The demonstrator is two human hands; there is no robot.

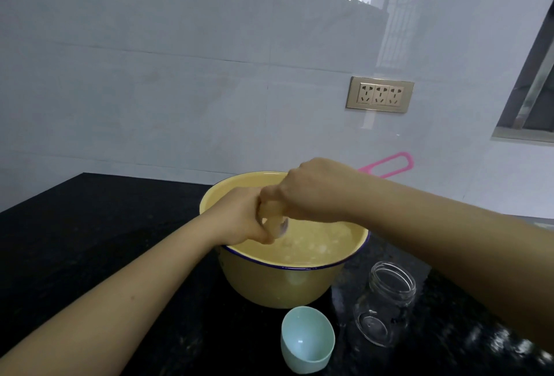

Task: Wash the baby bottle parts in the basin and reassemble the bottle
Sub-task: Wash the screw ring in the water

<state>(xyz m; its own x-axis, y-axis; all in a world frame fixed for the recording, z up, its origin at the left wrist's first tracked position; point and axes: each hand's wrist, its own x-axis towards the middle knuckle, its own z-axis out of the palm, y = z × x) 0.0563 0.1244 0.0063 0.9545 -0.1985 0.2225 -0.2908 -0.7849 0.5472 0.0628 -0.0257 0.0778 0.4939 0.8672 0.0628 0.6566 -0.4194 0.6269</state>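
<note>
Head | left hand [239,221], right hand [314,193]: grip clamped on pale translucent bottle part [273,219] | over basin [269,285]

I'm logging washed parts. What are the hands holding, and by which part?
A small translucent bottle part above the basin: the left hand grips its lower end, the right hand its top.

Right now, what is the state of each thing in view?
basin: upright, holds foamy water.
glass bottle: standing, open, empty.
green cap: tilted, empty.
clear part: held over basin.
left hand: grips clear part.
right hand: pinches clear part.
pink handle: behind basin, partly hidden.
</note>
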